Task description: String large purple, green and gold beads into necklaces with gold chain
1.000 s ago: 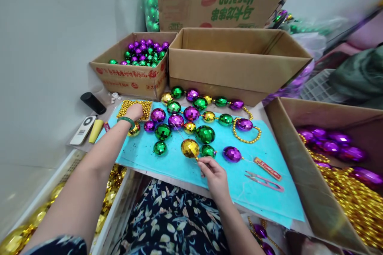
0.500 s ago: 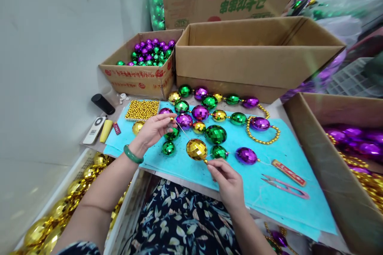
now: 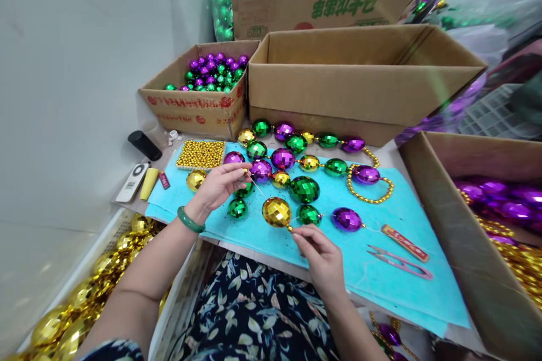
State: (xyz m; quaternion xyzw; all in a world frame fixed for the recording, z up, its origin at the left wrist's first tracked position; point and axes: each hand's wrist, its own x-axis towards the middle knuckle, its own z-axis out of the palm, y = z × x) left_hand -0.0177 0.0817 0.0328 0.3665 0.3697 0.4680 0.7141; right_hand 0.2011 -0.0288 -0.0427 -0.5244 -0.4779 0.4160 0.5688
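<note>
My left hand, with a green bangle on its wrist, is closed in a pinch on a small gold bead. A thin needle slants from that bead down to a large faceted gold bead. At the large bead's lower right end, the thumb and forefinger of my right hand pinch another small gold bead. The large bead hangs between my hands above the blue cloth. Just behind it lie a green bead and a larger green one.
Strung beads lie behind my hands, near a tray of small gold beads. Thread snips and a red-labelled knife are at right. Cardboard boxes border the back and right; a crate of gold beads stands lower left.
My left hand has shifted slightly down and right, bringing its small bead a little nearer the large gold bead. My right hand keeps its pinch almost unmoved.
</note>
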